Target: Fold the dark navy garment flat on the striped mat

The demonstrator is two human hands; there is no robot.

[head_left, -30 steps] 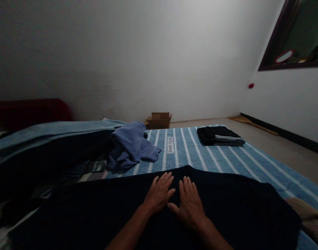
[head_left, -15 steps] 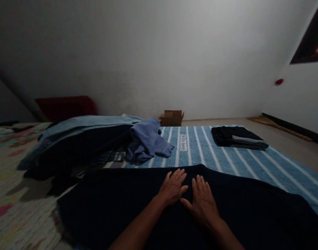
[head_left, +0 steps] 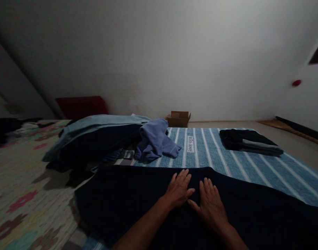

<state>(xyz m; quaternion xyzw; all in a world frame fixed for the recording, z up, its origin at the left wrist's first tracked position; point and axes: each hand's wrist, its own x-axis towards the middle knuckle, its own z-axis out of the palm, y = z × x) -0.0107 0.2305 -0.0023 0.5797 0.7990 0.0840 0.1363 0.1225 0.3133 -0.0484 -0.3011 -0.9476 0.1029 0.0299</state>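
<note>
A large dark navy garment (head_left: 122,201), possibly trousers, lies spread out across the bed in front of me. My left hand (head_left: 179,189) rests flat on it near its far edge, fingers stretched out. Just to the right, my right hand (head_left: 211,205) also lies palm down on the cloth, its fingers extended. The two thumbs point toward each other with a small gap between them. Neither hand grips anything. The garment's near part runs out of view under my forearms.
A crumpled lavender garment (head_left: 156,139) and a heap of light blue and dark clothes (head_left: 101,125) lie at the left. Folded dark clothes (head_left: 250,141) sit on the blue striped sheet (head_left: 211,152) at right. A cardboard box (head_left: 178,119) stands by the wall.
The camera view has turned slightly to the left, so everything appears shifted right. Both hands stay flat on the dark garment in nearly the same place.
</note>
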